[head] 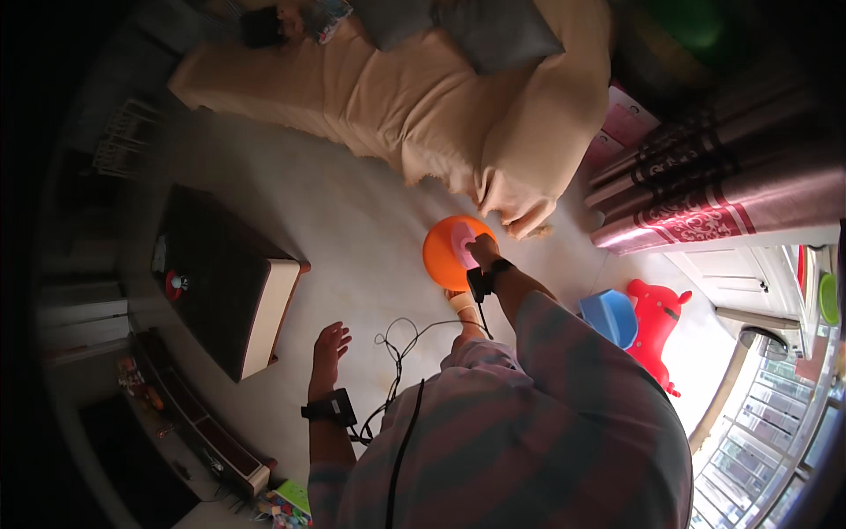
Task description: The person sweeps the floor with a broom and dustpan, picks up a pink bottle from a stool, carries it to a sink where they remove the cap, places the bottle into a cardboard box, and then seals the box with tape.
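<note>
My right hand (484, 248) is closed at the edge of a flat pink item (462, 239), whose exact kind I cannot tell. Directly behind that item is a large orange ball or balloon (439, 258), just above my foot (459, 301) in the picture. Whether the pink item touches the orange surface is unclear. My left hand (330, 350) hangs over the pale floor, fingers apart and holding nothing. Each wrist carries a strapped black device, and a thin black cable (398, 360) loops between my arms.
A sofa under a beige cover (410, 112) stands ahead. To the left is a dark-topped coffee table (218, 278); beyond it runs a low cabinet (198, 416). On the right are a blue plastic bin (609, 319), a red inflatable animal (654, 330) and a patterned curtain (707, 192).
</note>
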